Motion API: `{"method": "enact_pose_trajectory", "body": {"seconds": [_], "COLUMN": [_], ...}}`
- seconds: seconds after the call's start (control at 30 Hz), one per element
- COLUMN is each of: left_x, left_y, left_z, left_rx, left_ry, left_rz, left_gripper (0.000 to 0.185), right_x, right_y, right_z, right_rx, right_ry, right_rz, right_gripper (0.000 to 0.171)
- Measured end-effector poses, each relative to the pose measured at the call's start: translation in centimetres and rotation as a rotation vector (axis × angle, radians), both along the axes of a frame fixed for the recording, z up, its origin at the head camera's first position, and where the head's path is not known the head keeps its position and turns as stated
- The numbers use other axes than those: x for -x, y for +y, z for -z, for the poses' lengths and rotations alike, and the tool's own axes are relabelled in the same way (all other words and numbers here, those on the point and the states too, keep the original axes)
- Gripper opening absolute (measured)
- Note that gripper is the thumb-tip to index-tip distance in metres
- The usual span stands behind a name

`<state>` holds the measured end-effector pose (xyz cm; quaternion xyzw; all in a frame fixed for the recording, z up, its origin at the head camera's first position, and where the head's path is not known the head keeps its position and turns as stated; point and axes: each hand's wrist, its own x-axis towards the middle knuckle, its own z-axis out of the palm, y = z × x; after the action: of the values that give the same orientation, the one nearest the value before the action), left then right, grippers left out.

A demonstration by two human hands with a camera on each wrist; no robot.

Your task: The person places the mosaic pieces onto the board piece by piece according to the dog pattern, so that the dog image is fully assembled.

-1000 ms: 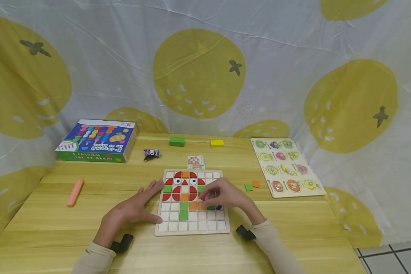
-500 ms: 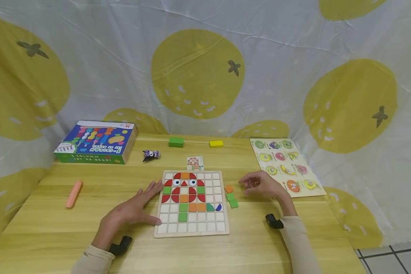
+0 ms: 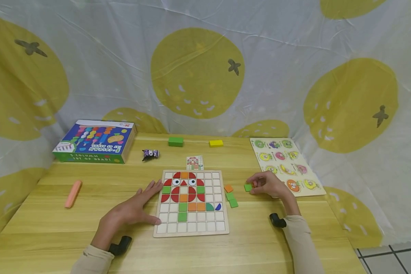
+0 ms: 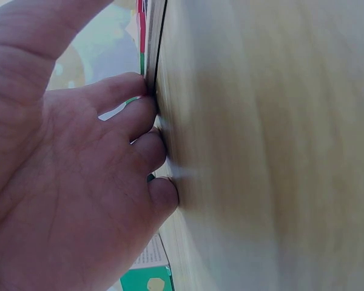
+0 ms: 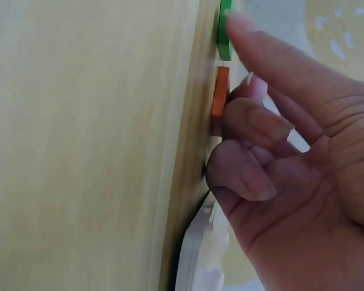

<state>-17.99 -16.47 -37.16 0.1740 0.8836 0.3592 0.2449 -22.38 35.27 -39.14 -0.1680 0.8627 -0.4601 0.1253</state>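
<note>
the table [image 3: 89, 213] is pale wood with a smooth, slightly glossy grain; the puzzle board [image 3: 191, 230] looks matt wood, the backdrop [image 3: 123, 68] creased cloth.

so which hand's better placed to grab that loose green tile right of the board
Right. The right hand already has its fingertips at the green tile, with an orange tile under its curled fingers. The left hand lies flat against the board's far left edge.
</note>
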Motion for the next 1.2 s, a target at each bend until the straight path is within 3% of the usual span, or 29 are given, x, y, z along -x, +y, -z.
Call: {"method": "enact_pose_trajectory", "body": {"seconds": [0.6, 1.2], "left_x": [0.0, 0.0], "left_y": [0.2, -0.1], "left_z": [-0.1, -0.2], "left_rx": [-0.012, -0.004], "left_ry": [-0.019, -0.006], "left_rz": [0.006, 0.004], "left_gripper": [0.120, 0.120], "right_x": [-0.4, -0.2], "right_y": [-0.9, -1.7], "right_z": [-0.3, -0.8], "right_rx": [-0.139, -0.196], "right_ry": [0.017, 0.013], "right_rz": [0.041, 0.062], "right_gripper": [0.022, 0.021]}}
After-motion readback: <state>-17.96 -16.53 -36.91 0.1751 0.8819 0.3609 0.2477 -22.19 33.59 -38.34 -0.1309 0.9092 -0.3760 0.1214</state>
